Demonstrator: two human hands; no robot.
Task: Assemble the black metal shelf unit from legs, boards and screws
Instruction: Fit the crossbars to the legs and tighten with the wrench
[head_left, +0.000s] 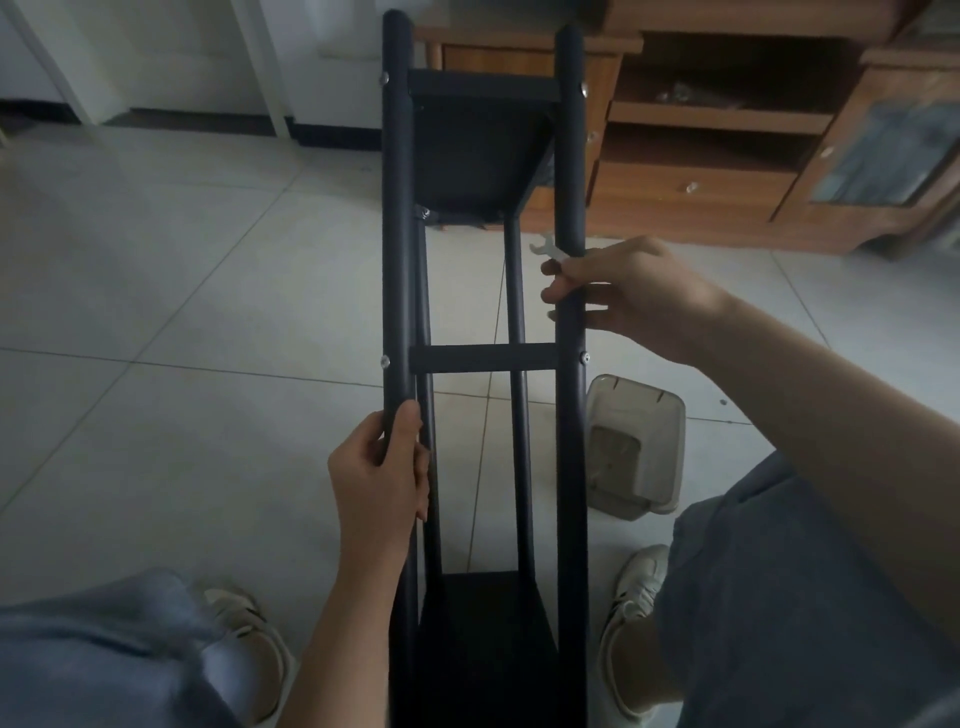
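**tinkerer_22:** Gripping the shelf unit (483, 364) with both hands right now. Left hand (376, 478) wrapped round the left front leg (397, 249) down at about 7 o'clock, thumb on one side of the tube, fingers curled round the other. Right hand (631, 296) over at 3 o'clock, fingers hooked round the right front leg (570, 171), also pinching a small silver wrench (545, 248) against the tube, open jaw end poking up past the fingertips.

**flatpack_fan:** Lying down or standing?

**tinkerer_22:** Tipped away, running from 6 o'clock between the knees up to 12. Top board (478, 156) bolted in near 12 o'clock, underside facing the camera. Thin crossbar (483, 357) dead centre between the front legs, another board (483, 613) down at 6. Silver screw heads showing on both front legs at the top board and at the crossbar. Two rear legs visible through the gap.

**flatpack_fan:** Anything else around?

**tinkerer_22:** Clear plastic tub (631, 447) on the tiled floor (171, 291) at 4 o'clock, just beside the right leg, can't tell what's inside. Wooden cabinet (727, 150) at 1 to 2 o'clock, right behind the top end. White sneakers (631, 613) at 5 and 7.
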